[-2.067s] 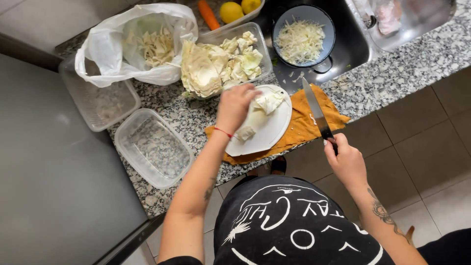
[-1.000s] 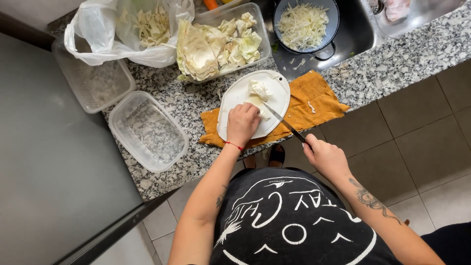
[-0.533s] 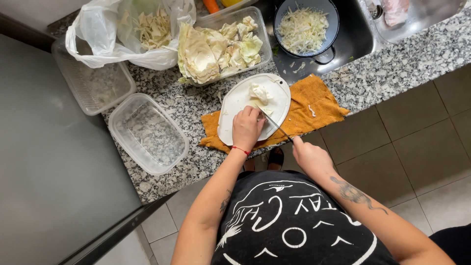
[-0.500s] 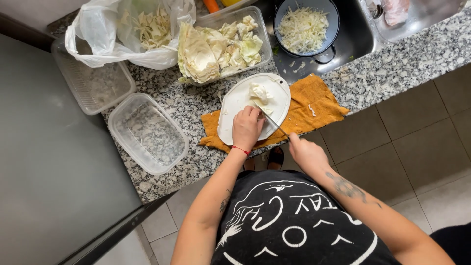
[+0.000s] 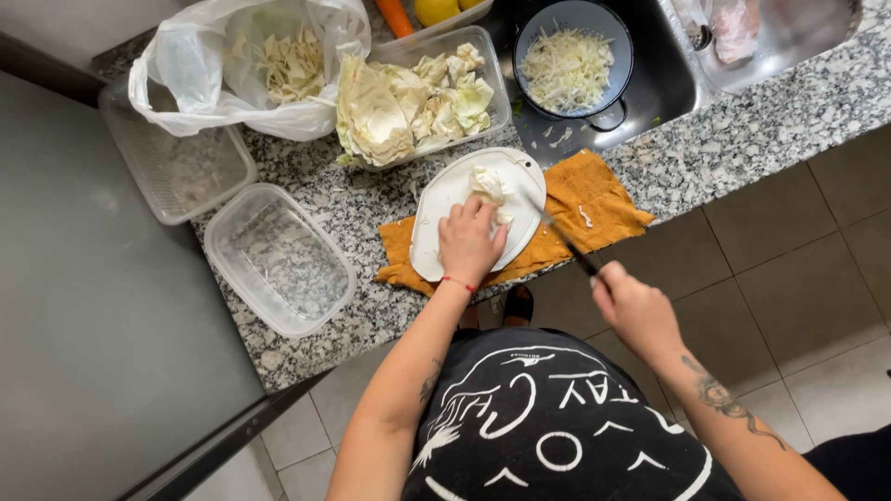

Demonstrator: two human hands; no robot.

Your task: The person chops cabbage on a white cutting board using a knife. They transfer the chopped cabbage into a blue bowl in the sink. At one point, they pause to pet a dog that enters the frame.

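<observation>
Compared with two seconds earlier, the left hand (image 5: 471,243) has slid from the far side of the white cutting board (image 5: 436,209) to its near edge, and the right hand (image 5: 636,311) has drawn the knife (image 5: 566,243) in from 1 o'clock toward the board.

Head view. Left hand lies curled, fingers pressed down on the cabbage piece (image 5: 485,184) at the board's middle. Right hand is closed round the knife handle at 4 o'clock of the board; the blade tip points at the cabbage, close beside the left fingers.

Risks, as judged: the blade could nick the left fingertips, since they sit near the cutting line; the board rests on an orange cloth (image 5: 594,209) that overhangs the surface edge, so a hard push might shift it.

Surface: speckled grey granite (image 5: 742,125). At 12 o'clock, a clear tub of cabbage leaves (image 5: 408,97); at 1 o'clock, a dark bowl of shredded cabbage (image 5: 571,60) in the sink (image 5: 664,79); at 10 o'clock, a white plastic bag (image 5: 241,70); at 9 o'clock, two empty clear tubs (image 5: 278,260). Floor is beige tile (image 5: 789,241).
</observation>
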